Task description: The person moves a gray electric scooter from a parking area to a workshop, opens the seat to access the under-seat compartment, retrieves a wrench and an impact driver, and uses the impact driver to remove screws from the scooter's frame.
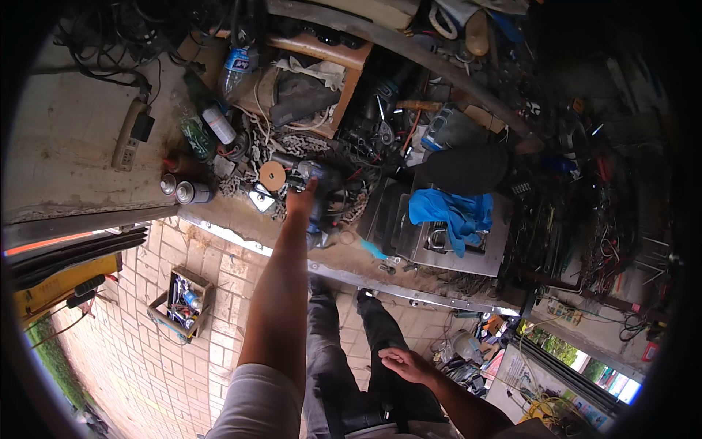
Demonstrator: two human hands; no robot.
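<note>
My left hand (300, 199) reaches over the cluttered bench, its fingers closed at the side of a blue-and-black power tool (329, 178). Part of the tool is hidden by the hand and forearm, so its exact kind is unclear. Just left of the hand is a round tan disc (273, 175) with a hole in its centre; I cannot tell whether it is joined to the tool. A small white, triangular-looking piece (261, 197) lies below the disc. My right hand (406, 365) hangs over my right thigh, fingers loosely stretched and nothing in them.
A metal chain (252, 150) heaps behind the disc. Spray cans (193, 192) and bottles (196, 137) stand at the left. On the right, a blue cloth (457, 216) drapes over a metal plate (486, 256). A tool tray (181, 304) sits on the brick floor (219, 329).
</note>
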